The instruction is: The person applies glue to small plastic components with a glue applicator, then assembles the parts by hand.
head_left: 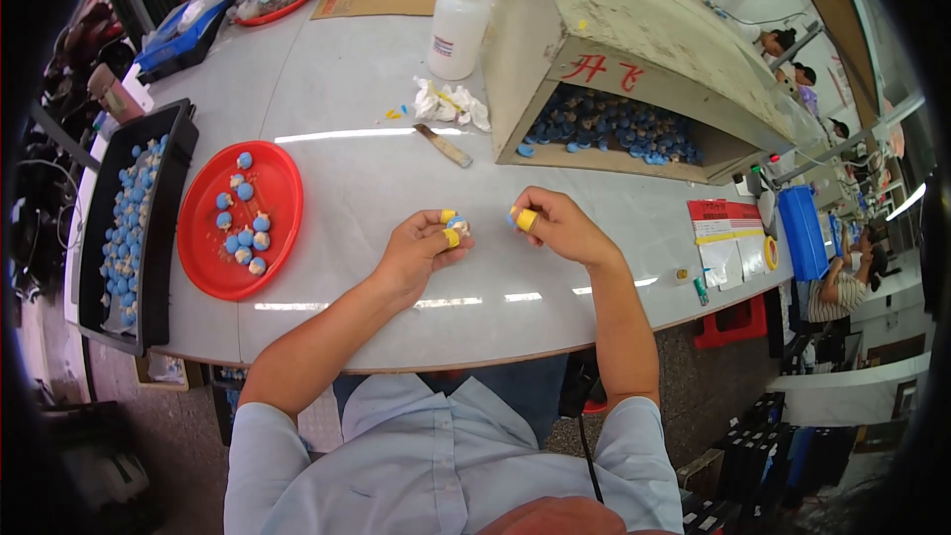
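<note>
Over the middle of the table, my left hand (414, 253) pinches a small blue and cream figure piece (461, 226) between fingertips wrapped in yellow tape. A short distance to the right, my right hand (563, 226), also with yellow tape on its fingers, is closed on a small blue piece (512, 218). The two hands are apart. To the left lies a red round plate (210, 263) with several blue and cream pieces (246, 238) on it. Fingers partly hide both held pieces, so their exact shape cannot be told.
A black tray (157, 282) full of similar pieces stands far left. An open-fronted box (525, 89) at the back right holds many blue pieces (614, 124). Near it are a white bottle (459, 35), crumpled tissue (451, 104) and a flat scraper (443, 146). A blue bin (802, 233) hangs right.
</note>
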Available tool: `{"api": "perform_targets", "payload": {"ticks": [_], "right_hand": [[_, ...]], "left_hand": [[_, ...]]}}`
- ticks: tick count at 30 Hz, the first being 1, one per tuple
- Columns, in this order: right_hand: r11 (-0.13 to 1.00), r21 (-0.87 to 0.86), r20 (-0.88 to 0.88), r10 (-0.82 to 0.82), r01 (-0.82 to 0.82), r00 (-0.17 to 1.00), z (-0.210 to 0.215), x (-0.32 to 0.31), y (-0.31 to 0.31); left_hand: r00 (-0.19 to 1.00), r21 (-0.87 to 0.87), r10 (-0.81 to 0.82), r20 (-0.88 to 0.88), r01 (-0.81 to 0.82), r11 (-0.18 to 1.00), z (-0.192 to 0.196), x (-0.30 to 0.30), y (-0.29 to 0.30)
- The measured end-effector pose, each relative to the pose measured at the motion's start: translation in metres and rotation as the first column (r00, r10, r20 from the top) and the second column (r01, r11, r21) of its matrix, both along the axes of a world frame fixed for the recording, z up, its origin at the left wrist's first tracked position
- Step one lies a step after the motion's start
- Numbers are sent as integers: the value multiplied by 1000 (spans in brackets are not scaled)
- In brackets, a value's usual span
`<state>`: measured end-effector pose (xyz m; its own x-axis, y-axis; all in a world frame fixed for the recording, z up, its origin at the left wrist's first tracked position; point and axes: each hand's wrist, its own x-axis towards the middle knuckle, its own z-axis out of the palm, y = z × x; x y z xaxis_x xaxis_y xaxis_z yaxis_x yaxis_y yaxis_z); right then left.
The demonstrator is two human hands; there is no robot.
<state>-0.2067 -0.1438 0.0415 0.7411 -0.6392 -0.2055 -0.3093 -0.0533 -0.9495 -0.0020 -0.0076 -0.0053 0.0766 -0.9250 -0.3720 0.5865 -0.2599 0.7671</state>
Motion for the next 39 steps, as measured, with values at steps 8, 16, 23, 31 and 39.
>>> {"api": "perform_targets", "payload": {"ticks": [8, 16, 23, 31, 39], "right_hand": [[976, 30, -94, 219, -218, 971, 6, 39, 28], [982, -65, 72, -175, 180, 982, -30, 50, 49], [954, -222, 276, -136, 201, 952, -41, 53, 58], [945, 202, 172, -291, 255, 941, -33, 53, 56], [914, -248, 281, -248, 320, 927, -45, 52, 59]], "left_hand": [[993, -28, 15, -116, -18, 999, -12, 0, -1], [990, -10, 69, -122, -71, 997, -9, -2, -1], [974, 10, 158, -163, -159, 987, -8, -1, -1], [966, -17, 166, -200, -173, 985, -9, 0, -1], [983, 25, 144, -110, -142, 990, -1, -4, 0]]}}
